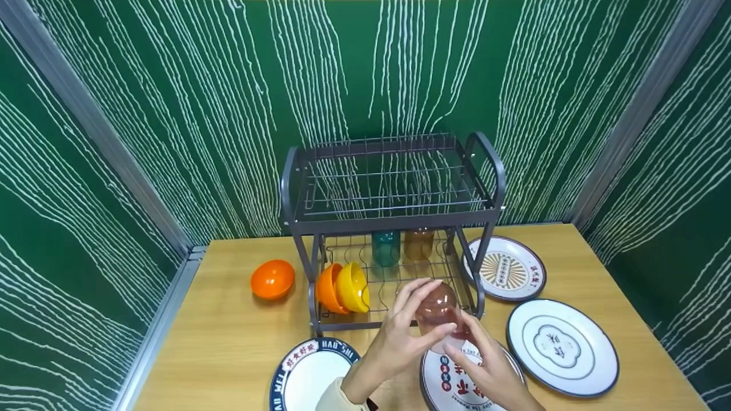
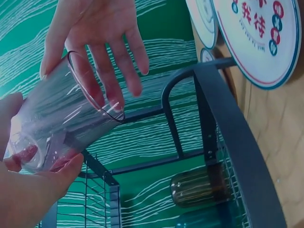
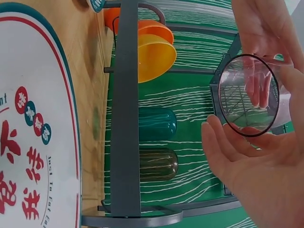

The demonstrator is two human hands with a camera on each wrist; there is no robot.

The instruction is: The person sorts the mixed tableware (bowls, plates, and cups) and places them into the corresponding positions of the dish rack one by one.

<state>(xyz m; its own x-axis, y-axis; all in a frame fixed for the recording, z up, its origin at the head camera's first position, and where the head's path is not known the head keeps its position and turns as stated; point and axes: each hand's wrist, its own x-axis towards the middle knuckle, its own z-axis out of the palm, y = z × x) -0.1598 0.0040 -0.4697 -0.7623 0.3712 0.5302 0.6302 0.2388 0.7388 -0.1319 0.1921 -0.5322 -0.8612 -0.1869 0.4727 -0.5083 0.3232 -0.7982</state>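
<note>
My left hand (image 1: 395, 342) grips a clear pinkish drinking glass (image 1: 438, 302) round its closed end, thumb on one side and fingers on the other. The glass lies tilted in the air, in front of the rack and above a plate with red characters (image 1: 448, 394). At its open end is my right hand (image 1: 488, 368), fingers extended and spread beside the rim. In the right wrist view the round dark rim of the glass (image 3: 222, 95) faces the camera, and fingers show through its wall. Nothing is visible inside the glass.
A dark two-tier dish rack (image 1: 394, 221) stands at the back. Its lower tier holds a teal glass (image 1: 386, 249), an amber glass (image 1: 418, 245), an orange bowl (image 1: 326, 288) and a yellow bowl (image 1: 352, 287). Another orange bowl (image 1: 273, 279) sits left; several plates, including a white plate (image 1: 562, 348), lie around.
</note>
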